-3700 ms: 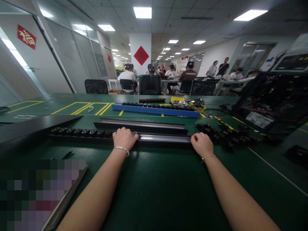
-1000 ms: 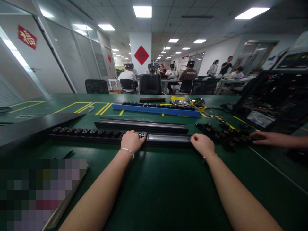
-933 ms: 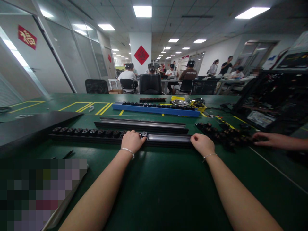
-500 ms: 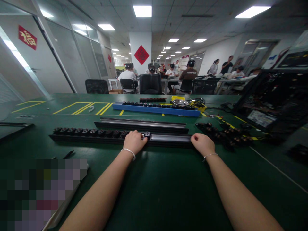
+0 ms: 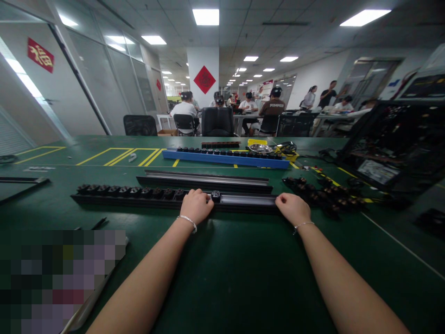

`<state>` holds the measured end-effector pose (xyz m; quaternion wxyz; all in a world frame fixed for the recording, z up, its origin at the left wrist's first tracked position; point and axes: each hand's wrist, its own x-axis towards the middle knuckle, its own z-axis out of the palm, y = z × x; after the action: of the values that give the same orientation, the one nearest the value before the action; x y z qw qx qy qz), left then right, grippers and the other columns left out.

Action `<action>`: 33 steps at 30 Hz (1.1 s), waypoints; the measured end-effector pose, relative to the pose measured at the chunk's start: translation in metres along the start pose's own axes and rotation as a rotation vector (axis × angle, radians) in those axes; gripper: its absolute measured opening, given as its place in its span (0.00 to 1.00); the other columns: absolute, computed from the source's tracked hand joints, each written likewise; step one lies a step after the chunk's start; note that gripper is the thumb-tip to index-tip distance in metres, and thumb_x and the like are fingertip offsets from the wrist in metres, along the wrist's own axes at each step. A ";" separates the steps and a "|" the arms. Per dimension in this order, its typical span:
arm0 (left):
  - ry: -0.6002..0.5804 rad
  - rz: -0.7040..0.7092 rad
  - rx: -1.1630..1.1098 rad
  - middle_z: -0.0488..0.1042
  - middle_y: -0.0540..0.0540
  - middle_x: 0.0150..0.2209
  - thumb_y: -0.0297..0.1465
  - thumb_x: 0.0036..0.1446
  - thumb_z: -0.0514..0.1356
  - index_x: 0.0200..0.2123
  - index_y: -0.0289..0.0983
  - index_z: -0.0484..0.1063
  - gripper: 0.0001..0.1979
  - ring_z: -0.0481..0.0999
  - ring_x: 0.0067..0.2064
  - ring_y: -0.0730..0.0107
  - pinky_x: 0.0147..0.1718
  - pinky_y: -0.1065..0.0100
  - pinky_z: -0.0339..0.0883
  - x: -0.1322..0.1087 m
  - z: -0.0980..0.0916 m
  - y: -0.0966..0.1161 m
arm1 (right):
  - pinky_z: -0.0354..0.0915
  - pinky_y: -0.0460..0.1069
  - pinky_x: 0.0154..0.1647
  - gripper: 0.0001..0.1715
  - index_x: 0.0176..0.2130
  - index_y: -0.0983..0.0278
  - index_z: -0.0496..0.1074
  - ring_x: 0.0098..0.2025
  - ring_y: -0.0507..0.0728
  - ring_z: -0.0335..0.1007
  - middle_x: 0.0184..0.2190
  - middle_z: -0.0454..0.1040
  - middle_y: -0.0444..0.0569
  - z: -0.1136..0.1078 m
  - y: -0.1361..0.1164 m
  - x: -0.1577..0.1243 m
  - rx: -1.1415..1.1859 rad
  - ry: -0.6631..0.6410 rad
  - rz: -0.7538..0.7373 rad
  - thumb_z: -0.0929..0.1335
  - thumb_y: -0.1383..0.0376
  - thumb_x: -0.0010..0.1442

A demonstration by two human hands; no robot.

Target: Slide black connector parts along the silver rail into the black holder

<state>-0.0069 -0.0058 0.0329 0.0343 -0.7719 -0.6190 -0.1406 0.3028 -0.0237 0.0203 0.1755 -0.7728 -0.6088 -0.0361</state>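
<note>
A long black channel (image 5: 248,201) with a pale inner strip lies across the table in front of me. Small black socket modules (image 5: 135,191) sit in a row along its left part. My left hand (image 5: 197,206) is closed over the channel's middle, its thumb against a single black socket module (image 5: 216,196); the other fingertips are hidden. At the channel's right end, my right hand (image 5: 295,208) is curled with thumb and forefinger pinched on the edge. The channel's pale strip shows bare between the single module and my right hand.
Behind lies a second black channel (image 5: 208,180), then a blue tray (image 5: 225,160) holding black modules. Loose black modules (image 5: 325,192) are piled at right, near a large dark bin (image 5: 392,144). A metal dish (image 5: 260,148) stands farther back. People sit at distant tables.
My left hand and the single socket module have shifted slightly to the right along the channel. My right hand stays at the channel's end.
</note>
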 end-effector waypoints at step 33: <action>0.019 0.103 -0.094 0.73 0.47 0.39 0.36 0.55 0.51 0.37 0.42 0.75 0.14 0.66 0.43 0.63 0.45 0.63 0.59 -0.003 0.007 0.007 | 0.48 0.46 0.25 0.18 0.26 0.61 0.71 0.34 0.53 0.64 0.31 0.72 0.46 0.001 0.001 0.001 0.004 0.002 -0.022 0.57 0.59 0.55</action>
<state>0.0006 -0.0089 0.0262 0.0111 -0.8022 -0.5708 -0.1746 0.3042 -0.0232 0.0191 0.1772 -0.7657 -0.6172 -0.0376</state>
